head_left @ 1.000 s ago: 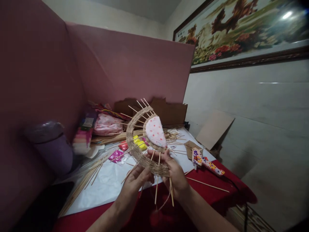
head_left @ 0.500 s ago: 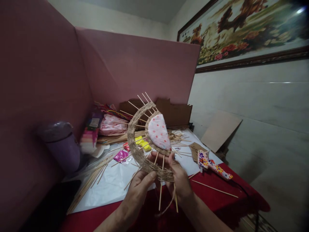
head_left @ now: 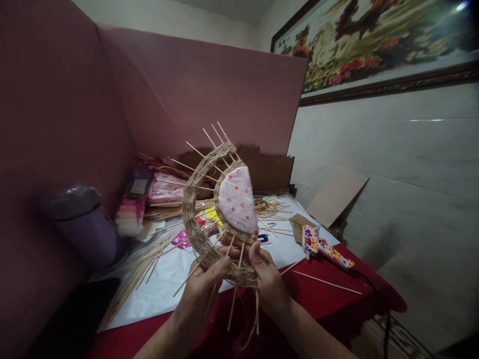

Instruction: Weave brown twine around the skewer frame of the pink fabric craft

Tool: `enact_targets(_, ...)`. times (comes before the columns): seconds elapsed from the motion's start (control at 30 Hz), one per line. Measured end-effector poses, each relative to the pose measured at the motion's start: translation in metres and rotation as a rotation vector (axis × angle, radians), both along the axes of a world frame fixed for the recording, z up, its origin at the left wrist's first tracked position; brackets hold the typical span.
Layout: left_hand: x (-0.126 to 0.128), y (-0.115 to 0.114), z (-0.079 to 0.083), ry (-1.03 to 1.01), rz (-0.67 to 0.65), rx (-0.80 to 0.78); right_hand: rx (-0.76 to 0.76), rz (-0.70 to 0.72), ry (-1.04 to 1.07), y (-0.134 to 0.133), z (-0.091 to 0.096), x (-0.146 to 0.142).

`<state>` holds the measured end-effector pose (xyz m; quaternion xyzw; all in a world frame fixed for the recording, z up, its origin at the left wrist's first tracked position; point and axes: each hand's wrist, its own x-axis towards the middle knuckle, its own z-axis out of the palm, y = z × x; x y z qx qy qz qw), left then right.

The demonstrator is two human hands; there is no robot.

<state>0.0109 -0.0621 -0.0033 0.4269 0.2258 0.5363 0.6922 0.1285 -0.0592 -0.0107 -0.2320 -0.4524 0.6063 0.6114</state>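
Note:
Both hands hold up a half-round woven twine fan [head_left: 193, 227] over the front of the table. Thin wooden sticks radiate through its two twine bands, and a pink dotted cloth half-circle [head_left: 236, 200] fills the middle. My left hand [head_left: 204, 281] is closed on the outer band at the lower left, thumb on top. My right hand [head_left: 267, 276] grips the lower right end, its thumb near the cloth's bottom corner and its fingers partly behind the sticks. A loose twine end [head_left: 251, 335] dangles below the band.
A flower-patterned glue gun [head_left: 326, 248] lies at the right with a loose stick [head_left: 327, 282] before it. Bundled sticks [head_left: 130, 284] rest on white sheeting [head_left: 157, 294] at left. A purple bin [head_left: 84, 234], folded fabrics [head_left: 166, 187] and cardboard [head_left: 271, 169] stand around the back.
The fan has tilted slightly and shifted left and up in view, with both hands still on it. The background has shifted left too. A dark blue item now shows behind the fan.

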Motion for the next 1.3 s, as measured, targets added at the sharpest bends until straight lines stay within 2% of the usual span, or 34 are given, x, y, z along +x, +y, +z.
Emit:
enact_targets(0.27, -0.001, 0.006, 0.002, -0.03, 0.014, -0.034, 0.04, 0.062, 0.009, 0.006, -0.002, -0.001)
enact_targets(0.47, -0.007, 0.01, 0.004, -0.026, -0.037, 0.031, 0.025, 0.083, -0.047, 0.005, 0.002, -0.001)
enact_targets(0.7, -0.007, 0.006, 0.006, 0.052, 0.044, 0.016, 0.047, 0.092, -0.119, 0.0, 0.0, 0.003)
enact_targets(0.8, -0.008, 0.006, 0.008, 0.071, 0.056, 0.026, 0.091, -0.043, -0.206, -0.004, -0.002, 0.006)
enact_targets(0.87, -0.01, 0.007, 0.009, 0.056, 0.095, 0.02, 0.177, -0.268, -0.286, -0.009, -0.003, 0.008)
enact_targets(0.97, -0.013, 0.009, 0.008, 0.02, 0.191, 0.019, 0.407, -0.677, -0.45, -0.02, 0.0, 0.013)
enact_targets(1.0, -0.013, 0.009, 0.008, 0.013, 0.215, 0.021, 0.488, -0.754, -0.522, -0.024, 0.001, 0.015)
enact_targets(1.03, -0.014, 0.009, 0.007, 0.01, 0.233, 0.023, 0.567, -0.791, -0.604, -0.028, 0.003, 0.016)
enact_targets(1.17, -0.015, 0.008, 0.008, 0.022, 0.27, 0.032, 0.816, -0.77, -0.943, -0.035, 0.01, 0.019)
enact_targets(1.3, -0.014, 0.005, 0.009, 0.036, 0.291, 0.012, 0.9, -0.863, -1.042, -0.029, 0.01, 0.016)
